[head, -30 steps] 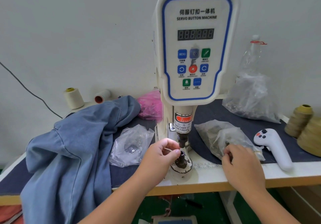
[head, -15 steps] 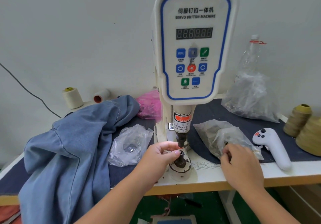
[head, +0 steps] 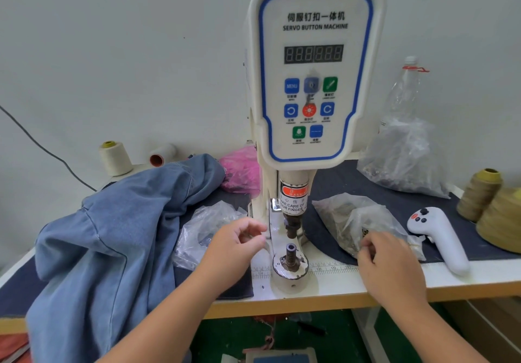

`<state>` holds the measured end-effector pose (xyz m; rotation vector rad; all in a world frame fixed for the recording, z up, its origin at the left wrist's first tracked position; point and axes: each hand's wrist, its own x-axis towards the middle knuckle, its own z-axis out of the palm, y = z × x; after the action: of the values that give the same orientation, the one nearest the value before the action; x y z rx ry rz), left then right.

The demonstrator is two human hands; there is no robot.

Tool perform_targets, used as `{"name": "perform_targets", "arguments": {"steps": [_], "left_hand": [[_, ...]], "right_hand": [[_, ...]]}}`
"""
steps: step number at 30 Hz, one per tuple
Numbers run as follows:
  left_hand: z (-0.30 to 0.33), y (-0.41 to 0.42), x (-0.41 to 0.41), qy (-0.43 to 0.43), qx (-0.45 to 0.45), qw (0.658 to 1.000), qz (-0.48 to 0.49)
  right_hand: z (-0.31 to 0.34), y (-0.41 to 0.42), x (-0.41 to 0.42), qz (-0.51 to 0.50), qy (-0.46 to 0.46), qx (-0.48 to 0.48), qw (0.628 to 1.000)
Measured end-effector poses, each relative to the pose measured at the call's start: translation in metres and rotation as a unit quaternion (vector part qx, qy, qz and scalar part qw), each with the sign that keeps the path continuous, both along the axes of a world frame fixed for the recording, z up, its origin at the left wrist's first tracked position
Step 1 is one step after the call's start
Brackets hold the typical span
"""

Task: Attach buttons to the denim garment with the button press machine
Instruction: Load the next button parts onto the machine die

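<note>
Denim garment (head: 112,235), heaped left of the button press machine (head: 313,80), looks soft and floppy, best pinched by its edge near the button spot, while the left hand (head: 239,243) hovers loosely curled and empty and the right hand (head: 386,261) pinches a clear bag of buttons (head: 352,221).

A white servo button machine (head: 313,86) stands upright with its lower die post (head: 290,254) bare, while the crumpled blue denim garment (head: 112,230) lies heaped left of it.
</note>
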<state>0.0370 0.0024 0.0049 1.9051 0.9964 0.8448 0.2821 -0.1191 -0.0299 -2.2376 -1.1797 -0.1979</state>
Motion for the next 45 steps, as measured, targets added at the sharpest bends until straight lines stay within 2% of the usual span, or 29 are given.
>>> {"name": "perform_targets", "arguments": {"steps": [3, 6, 8, 13, 18, 22, 25, 32, 38, 45], "left_hand": [[-0.001, 0.013, -0.013, 0.021, 0.089, 0.994, 0.067], [-0.004, 0.025, -0.027, 0.035, 0.183, 0.973, 0.14], [-0.009, 0.034, -0.034, 0.059, 0.214, 0.961, 0.167], [-0.029, 0.047, -0.04, 0.135, 0.16, 0.959, 0.191], [-0.03, 0.043, -0.036, 0.202, 0.203, 0.944, 0.166], [-0.032, 0.045, -0.037, 0.203, 0.186, 0.947, 0.168], [-0.033, 0.046, -0.037, 0.199, 0.184, 0.947, 0.171], [-0.036, 0.047, -0.038, 0.193, 0.187, 0.948, 0.172], [-0.035, 0.047, -0.038, 0.197, 0.193, 0.946, 0.171], [-0.034, 0.047, -0.037, 0.2, 0.192, 0.946, 0.17]], "right_hand": [[0.008, 0.002, 0.013, -0.007, 0.058, -0.007, 0.998], [0.027, 0.007, 0.031, -0.017, 0.06, -0.131, 0.989], [0.038, 0.01, 0.035, -0.018, 0.05, -0.209, 0.976], [0.049, 0.015, 0.029, 0.051, 0.087, -0.249, 0.963], [0.054, 0.024, 0.026, 0.035, 0.037, -0.317, 0.947], [0.057, 0.028, 0.023, 0.033, -0.013, -0.341, 0.939], [0.059, 0.033, 0.023, 0.034, 0.002, -0.357, 0.933], [0.045, 0.028, 0.028, 0.045, 0.002, -0.3, 0.953], [0.044, 0.02, 0.029, 0.056, 0.041, -0.253, 0.965], [0.054, 0.032, 0.024, 0.041, 0.06, -0.352, 0.933]]}}
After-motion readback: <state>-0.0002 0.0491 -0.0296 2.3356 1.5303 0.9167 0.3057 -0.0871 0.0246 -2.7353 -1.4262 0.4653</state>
